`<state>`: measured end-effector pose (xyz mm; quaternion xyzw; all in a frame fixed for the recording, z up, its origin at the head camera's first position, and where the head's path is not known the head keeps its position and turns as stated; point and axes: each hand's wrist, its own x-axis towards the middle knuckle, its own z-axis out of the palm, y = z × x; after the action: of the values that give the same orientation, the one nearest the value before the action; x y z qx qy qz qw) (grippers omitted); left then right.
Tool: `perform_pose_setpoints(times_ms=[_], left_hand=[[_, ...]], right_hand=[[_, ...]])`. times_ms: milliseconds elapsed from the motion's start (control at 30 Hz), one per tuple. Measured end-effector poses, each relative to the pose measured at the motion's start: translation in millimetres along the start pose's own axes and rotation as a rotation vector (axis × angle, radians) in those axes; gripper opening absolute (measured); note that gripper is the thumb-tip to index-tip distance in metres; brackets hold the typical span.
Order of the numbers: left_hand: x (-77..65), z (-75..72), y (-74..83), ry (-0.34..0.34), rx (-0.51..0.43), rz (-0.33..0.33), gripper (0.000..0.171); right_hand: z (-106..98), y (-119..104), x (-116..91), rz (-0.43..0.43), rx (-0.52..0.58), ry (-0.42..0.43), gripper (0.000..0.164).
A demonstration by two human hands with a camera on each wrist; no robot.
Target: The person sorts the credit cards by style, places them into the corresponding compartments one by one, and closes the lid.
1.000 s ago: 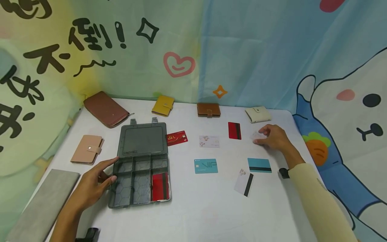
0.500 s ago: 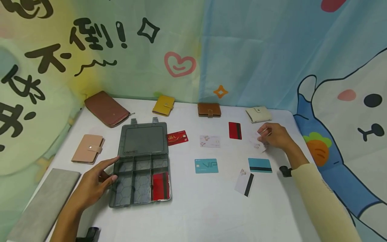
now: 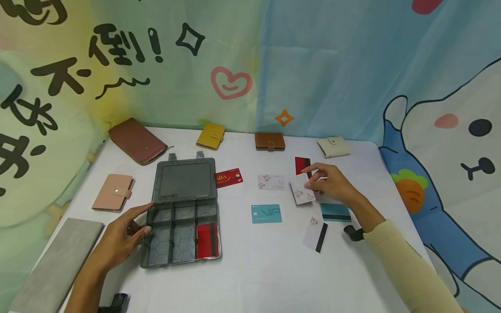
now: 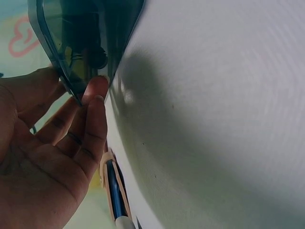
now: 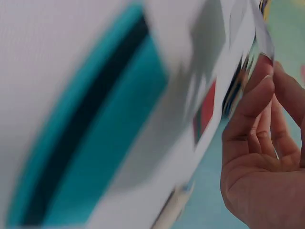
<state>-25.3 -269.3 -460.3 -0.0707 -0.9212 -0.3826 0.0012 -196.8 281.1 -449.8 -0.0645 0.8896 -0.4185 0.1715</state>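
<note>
My right hand (image 3: 332,182) pinches a white floral card (image 3: 302,191) between thumb and fingers, tilted above the table. It overlaps a red card with a dark stripe (image 3: 301,164) in the head view. In the right wrist view the card (image 5: 263,33) shows edge-on at the fingertips. At left, my left hand (image 3: 119,241) touches the left edge of an open grey compartment box (image 3: 170,234), thumb and index finger spread along it. One front compartment of the box holds a red striped card (image 3: 207,241). In the left wrist view the fingertips (image 4: 97,88) meet the box's corner.
Around the right hand lie a blue striped card (image 3: 335,212), a white striped card (image 3: 315,234), a blue VIP card (image 3: 266,214) and a floral card (image 3: 271,182). A red VIP card (image 3: 229,178) touches the box lid. Wallets, including a yellow one (image 3: 211,136), line the back.
My right hand has lifted the white floral card from the right side of the table and carried it left and toward me. The left hand stays on the box.
</note>
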Motion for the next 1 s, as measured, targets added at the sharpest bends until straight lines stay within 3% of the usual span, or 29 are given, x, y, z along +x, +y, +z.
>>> perform_pose_setpoints(times_ms=[167, 633, 833, 1000], left_hand=[[1.1, 2.0, -1.0, 0.001, 0.007, -0.004, 0.066], [1.2, 3.5, -0.5, 0.008, 0.015, -0.001, 0.066], [0.8, 0.8, 0.7, 0.002, 0.029, -0.013, 0.068], [-0.1, 0.7, 0.1, 0.007, 0.027, -0.006, 0.068]], right_hand=[[38.9, -21.6, 1.0, -0.067, 0.140, -0.072, 0.039], [138.9, -93.1, -12.9, -0.114, 0.451, -0.252, 0.042], [178.3, -119.7, -18.8, -0.153, 0.518, -0.263, 0.039], [206.9, -139.2, -25.1, -0.192, 0.508, -0.274, 0.038]])
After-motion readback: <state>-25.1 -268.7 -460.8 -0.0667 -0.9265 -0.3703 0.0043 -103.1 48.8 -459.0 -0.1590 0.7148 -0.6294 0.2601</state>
